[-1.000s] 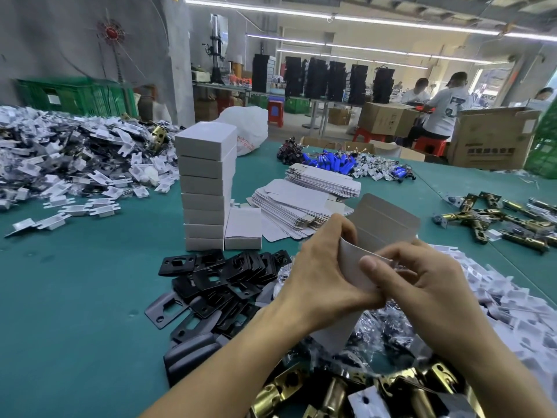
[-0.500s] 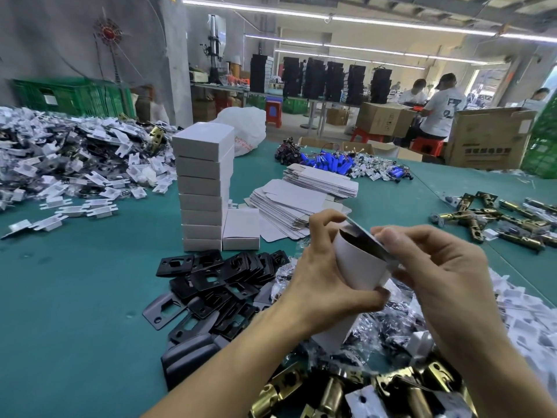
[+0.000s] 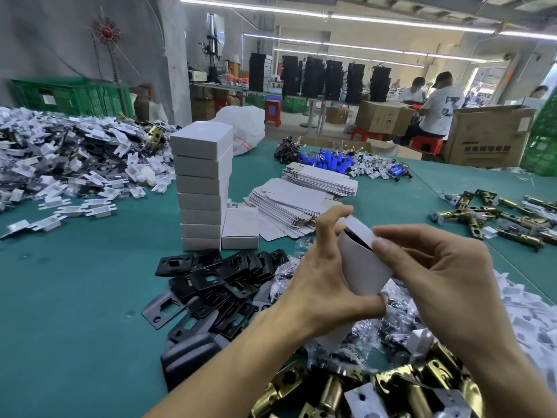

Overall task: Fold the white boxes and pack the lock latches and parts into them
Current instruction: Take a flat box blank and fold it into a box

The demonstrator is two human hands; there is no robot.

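Cannot see lower part of white box (image 3: 363, 267) behind left hand (image 3: 324, 286). Cannot follow brass latches (image 3: 330, 393) below right hand (image 3: 437, 276): cropped at bottom edge.

The left grip (image 3: 325, 285) is holding a half-formed white box (image 3: 361, 267) above the bench (image 3: 75, 297), its thumb curling under the lower end and its fingers reaching behind the open top. The right grip (image 3: 437, 276) is pinching the box's upper edge, with the thumb lying on the front face. A stack of folded boxes (image 3: 202, 182) is standing further back. A single folded box (image 3: 241, 227) is lying just beside its foot, and flat box blanks (image 3: 289, 206) are fanning out to the right. Black plates (image 3: 223, 279) are lying heaped in front of the stack. Brass latches (image 3: 331, 390) are crowding the near edge under the wrists.
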